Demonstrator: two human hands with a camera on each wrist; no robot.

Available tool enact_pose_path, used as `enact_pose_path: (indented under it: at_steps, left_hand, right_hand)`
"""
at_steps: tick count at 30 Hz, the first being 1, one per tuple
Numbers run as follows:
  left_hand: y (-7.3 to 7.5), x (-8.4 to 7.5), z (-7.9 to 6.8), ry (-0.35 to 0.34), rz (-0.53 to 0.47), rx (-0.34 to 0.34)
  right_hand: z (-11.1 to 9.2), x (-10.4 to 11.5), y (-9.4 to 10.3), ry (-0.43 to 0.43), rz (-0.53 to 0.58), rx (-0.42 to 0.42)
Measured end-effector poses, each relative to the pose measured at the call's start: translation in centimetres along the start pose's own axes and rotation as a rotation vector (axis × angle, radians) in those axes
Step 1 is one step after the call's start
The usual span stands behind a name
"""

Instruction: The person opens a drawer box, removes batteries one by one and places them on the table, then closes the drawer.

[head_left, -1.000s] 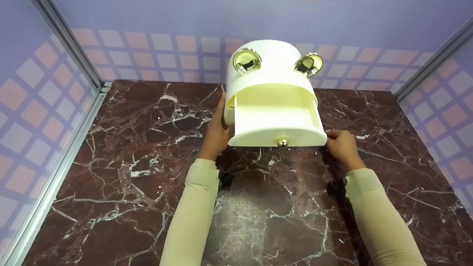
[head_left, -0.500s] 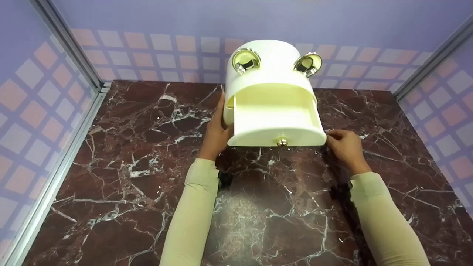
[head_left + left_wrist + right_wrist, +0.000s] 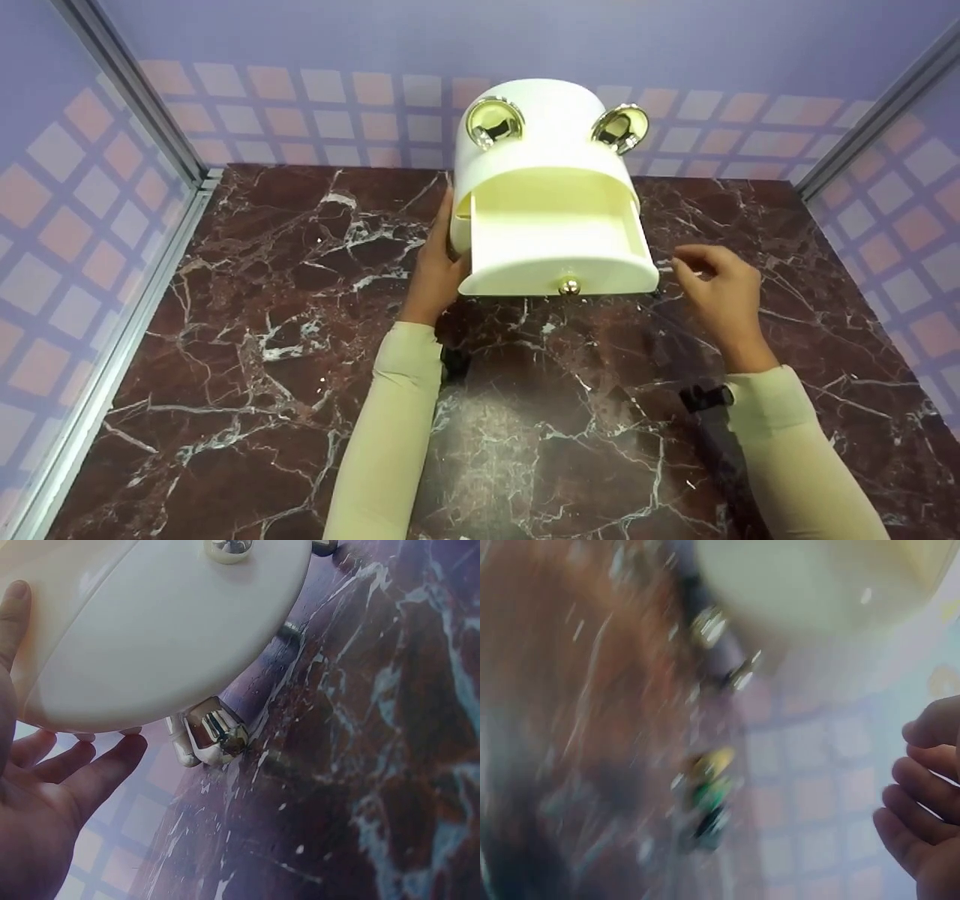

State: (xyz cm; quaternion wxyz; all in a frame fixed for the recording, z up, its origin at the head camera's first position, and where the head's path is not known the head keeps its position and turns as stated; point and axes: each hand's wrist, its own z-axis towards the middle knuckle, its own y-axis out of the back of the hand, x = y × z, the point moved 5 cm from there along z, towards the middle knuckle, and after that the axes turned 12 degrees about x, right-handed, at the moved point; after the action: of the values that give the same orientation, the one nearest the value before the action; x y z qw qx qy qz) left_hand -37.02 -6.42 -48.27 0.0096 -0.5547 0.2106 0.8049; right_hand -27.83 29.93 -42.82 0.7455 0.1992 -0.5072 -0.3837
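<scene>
- The space is bounded at the back and both sides by pale purple walls [image 3: 315,30], patterned lower down with pink and white squares.
- A dark red-brown marble-look table [image 3: 285,442], crossed by white veins, is enclosed by these walls.
- The corners are edged with grey metal strips [image 3: 135,90], one of which is run along the table's left side.
- A rounded cream-white box [image 3: 555,139] is set towards the back of the table, a little right of the middle, with its front faced towards the person.
- Both arms are covered by pale sleeves [image 3: 381,442], and the hands are left bare.
- The drawer [image 3: 510,277] is drawn well out of the front of the box; its pale inner floor is exposed to the head camera.
- The left hand [image 3: 433,274] is laid against the left side of the box, its fingers stretched out; in the left wrist view the box's edge is touched by the fingertips.
- The right hand [image 3: 724,289] is held just beside the drawer's right front corner, apart from it; its fingers are loosely bent and nothing is gripped.
- The box is topped by two shiny gold discs [image 3: 495,122], set at left and right.
- A small black device [image 3: 706,397] is worn at the right wrist.
- In the left wrist view, a shiny metal foot [image 3: 214,733] is seen below the box.
- The drawer front is fitted with a round gold knob [image 3: 570,286] near its lower edge.
</scene>
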Motion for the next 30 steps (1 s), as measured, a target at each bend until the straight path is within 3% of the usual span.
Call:
enact_pose_path:
  at_steps: [6,12,18,21,24,30]
  left_hand:
    - [0.0,-0.1,0.0,0.003,0.024,-0.006]
    - [0.0,-0.2,0.0,0.033,0.039,-0.004]
    - [0.1,-0.1,-0.2,0.035,0.07,-0.009]
    - [0.2,-0.1,-0.2,0.028,0.066,-0.01]
    - [0.3,-0.2,-0.2,0.023,0.061,-0.012]
    - [0.2,-0.3,-0.2,0.024,0.043,-0.02]
  right_hand:
    - [-1.6,5.3,2.3,0.24,0.081,-0.196]
    - [-3.9,10.9,3.8,0.39,0.203,-0.364]
    - [-5.8,13.7,3.6,0.56,0.322,-0.493]
    - [-6.6,14.7,2.9,0.667,0.346,-0.516]
    - [-7.0,15.4,1.9,0.762,0.374,-0.486]
    - [-7.8,15.9,-0.5,0.859,0.353,-0.412]
